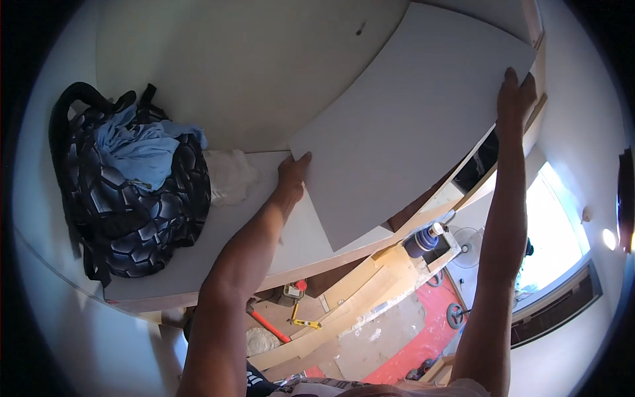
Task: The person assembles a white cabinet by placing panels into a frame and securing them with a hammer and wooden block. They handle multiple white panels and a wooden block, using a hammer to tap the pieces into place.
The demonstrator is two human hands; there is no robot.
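A large flat grey panel (417, 106) is held up at a slant over the shelf, with its far end toward the wall. My left hand (293, 173) grips the panel's left edge, thumb on the top face and the other fingers hidden. At the far right corner, my right hand (514, 96) is closed on the opposite edge, its arm stretched out. Beneath the panel lies the pale shelf top (248, 235), partly covered by it. I cannot tell whether the panel touches the shelf.
On the shelf's left stand a black patterned backpack (132, 218) with a light blue cloth (142, 149) on it and a whitish bag (229, 175). Below are a red-handled tool (270, 324), a yellow tool (307, 323), a blue jug (420, 243), wooden boards (364, 291) and a fan (466, 248).
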